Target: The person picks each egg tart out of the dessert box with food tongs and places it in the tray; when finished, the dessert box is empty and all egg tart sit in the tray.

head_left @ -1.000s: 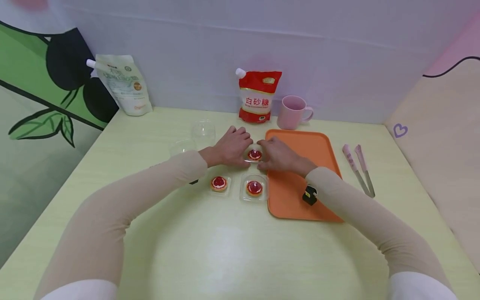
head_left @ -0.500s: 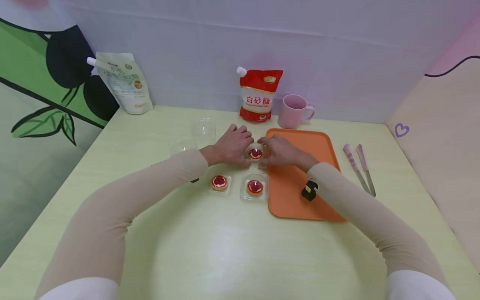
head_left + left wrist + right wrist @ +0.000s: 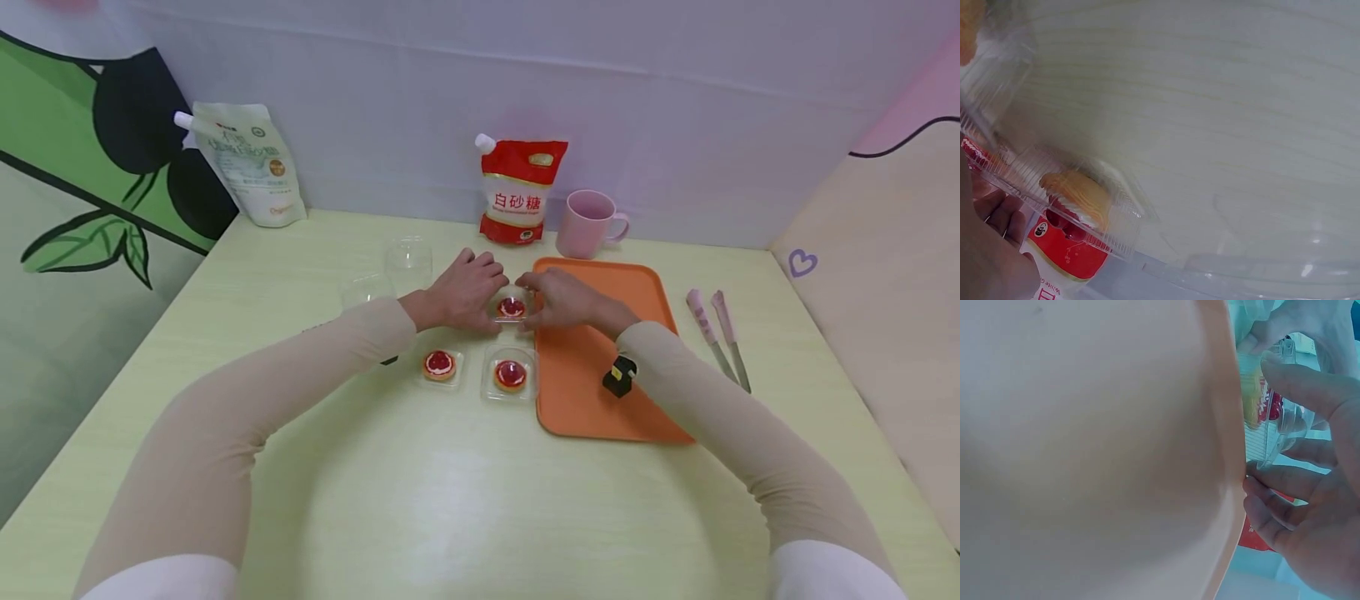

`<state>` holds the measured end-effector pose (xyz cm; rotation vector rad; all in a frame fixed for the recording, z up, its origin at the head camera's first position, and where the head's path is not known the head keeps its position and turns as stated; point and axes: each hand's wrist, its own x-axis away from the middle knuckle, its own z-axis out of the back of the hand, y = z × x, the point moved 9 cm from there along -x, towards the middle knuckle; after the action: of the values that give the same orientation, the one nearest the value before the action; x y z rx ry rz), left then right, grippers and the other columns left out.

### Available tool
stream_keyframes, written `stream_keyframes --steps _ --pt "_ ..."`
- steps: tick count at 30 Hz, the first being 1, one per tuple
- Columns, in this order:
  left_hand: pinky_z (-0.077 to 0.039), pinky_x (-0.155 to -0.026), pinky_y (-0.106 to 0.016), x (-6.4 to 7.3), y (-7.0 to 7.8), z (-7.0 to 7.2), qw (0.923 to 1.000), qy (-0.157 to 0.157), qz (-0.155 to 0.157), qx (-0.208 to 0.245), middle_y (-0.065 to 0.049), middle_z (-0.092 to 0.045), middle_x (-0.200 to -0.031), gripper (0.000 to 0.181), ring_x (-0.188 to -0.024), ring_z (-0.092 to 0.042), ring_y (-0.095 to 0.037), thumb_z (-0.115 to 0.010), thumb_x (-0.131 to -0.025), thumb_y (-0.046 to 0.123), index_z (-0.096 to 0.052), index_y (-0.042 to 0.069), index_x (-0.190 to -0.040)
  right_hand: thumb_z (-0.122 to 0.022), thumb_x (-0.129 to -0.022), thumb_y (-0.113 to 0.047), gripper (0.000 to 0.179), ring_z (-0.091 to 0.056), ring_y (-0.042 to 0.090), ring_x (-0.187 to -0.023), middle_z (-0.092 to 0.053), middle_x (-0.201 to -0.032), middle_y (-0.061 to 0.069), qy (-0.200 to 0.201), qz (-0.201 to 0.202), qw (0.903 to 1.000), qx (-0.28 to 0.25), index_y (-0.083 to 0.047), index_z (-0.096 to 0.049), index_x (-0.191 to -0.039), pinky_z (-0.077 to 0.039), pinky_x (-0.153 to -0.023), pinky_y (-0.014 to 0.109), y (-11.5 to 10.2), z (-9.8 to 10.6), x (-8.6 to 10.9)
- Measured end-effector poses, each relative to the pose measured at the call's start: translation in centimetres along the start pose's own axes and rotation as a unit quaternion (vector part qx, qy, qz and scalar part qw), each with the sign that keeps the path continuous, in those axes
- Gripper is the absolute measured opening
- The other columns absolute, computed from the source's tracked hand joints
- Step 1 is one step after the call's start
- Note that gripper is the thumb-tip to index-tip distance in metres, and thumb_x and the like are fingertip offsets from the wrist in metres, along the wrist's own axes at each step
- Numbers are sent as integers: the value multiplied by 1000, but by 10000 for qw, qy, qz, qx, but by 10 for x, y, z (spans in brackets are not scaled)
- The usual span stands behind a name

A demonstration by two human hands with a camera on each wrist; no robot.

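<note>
Pale table (image 3: pixel 420 500), lilac backdrop (image 3: pixel 375 125) behind

Seemingly a staged pastry corner — creased backdrop (image 3: pixel 375 125) along the worktop (image 3: pixel 360 500)'s far edge, sugar bag (image 3: pixel 517 200), boxed tarts (image 3: pixel 510 377).

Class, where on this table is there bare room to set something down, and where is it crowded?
Bare: table between the sleeves, nearer the person than the two nearest tarts and orange tray; also between the white spouted pouch and clear containers. Crowded: around the boxed tart between left hand and right hand.
</note>
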<state>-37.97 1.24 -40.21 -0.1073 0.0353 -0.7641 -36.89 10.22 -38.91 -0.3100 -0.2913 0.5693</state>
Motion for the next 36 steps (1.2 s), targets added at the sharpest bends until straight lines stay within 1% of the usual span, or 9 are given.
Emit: stream_keyframes --steps 5,9,13,18,23,27,30,36 --pt "-33 -99 -44 -1 -1 1 9999 -25 48 100 -7 -60 -127 69 -117 -44 -25 -69 -80 57 -60 13 -131 -79 -85 -30 68 -57 25 -108 -65 -119 9 -68 84 9996 -267 -6 -52 -143 -50 -97 42 2 2 0" --pt "-32 -101 -44 -1 -1 -1 9998 -132 78 162 -8 -59 -129 70 -118 -44 -25 -70 -80 56 -57 13 -134 -79 -85 -31 67 -57 26 -117 -63 -128 9 -107 -53 9976 -677 -7 -52 -143 -49 -102 44 10 0 0" --pt "-32 -101 -44 -2 -1 -1 9997 -185 87 155 -7 -59 -129 70 -119 -43 -25 -71 -80 55 -57 13 -134 -79 -84 -31 67 -55 27 -122 -61 -133 9 -117 -122 9944 -1040 -8 -53 -141 -46 -106 46 16 0 0" --pt "-31 -102 -44 -2 1 1 9995 -250 56 198 -8 -59 -131 72 -120 -43 -26 -71 -80 57 -56 13 -135 -79 -84 -30 67 -53 27 -123 -59 -133 9 -181 -101 9929 -1167 -8 -52 -141 -46 -106 45 20 -2 0" --pt "-31 -104 -45 -1 -1 3 9993 -244 109 242 -9 -58 -134 76 -123 -42 -26 -71 -80 58 -55 12 -137 -81 -82 -28 68 -52 28 -124 -58 -135 9 -56 -68 9917 -1282 -8 -51 -141 -46 -106 46 20 1 -2" --pt "-31 -105 -45 0 -4 5 9991 -249 130 303 -9 -56 -137 83 -126 -41 -27 -72 -79 62 -51 12 -141 -80 -82 -24 70 -50 28 -128 -56 -140 8 3 -146 9893 -1449 -10 -50 -143 -46 -106 46 24 3 -4" --pt "-31 -106 -46 2 -6 6 9987 -257 146 424 -10 -53 -138 90 -128 -40 -27 -73 -77 65 -46 12 -145 -80 -82 -24 71 -47 28 -130 -54 -141 8 -2 -193 9885 -1501 -11 -48 -145 -46 -106 48 25 5 -4" --pt "-30 -107 -46 4 -8 8 9964 -246 202 782 -9 -50 -142 102 -130 -37 -26 -73 -75 69 -37 13 -153 -80 -82 -24 71 -44 34 -134 -52 -143 11 105 -90 9876 -1561 -8 -48 -144 -43 -107 52 23 13 0"
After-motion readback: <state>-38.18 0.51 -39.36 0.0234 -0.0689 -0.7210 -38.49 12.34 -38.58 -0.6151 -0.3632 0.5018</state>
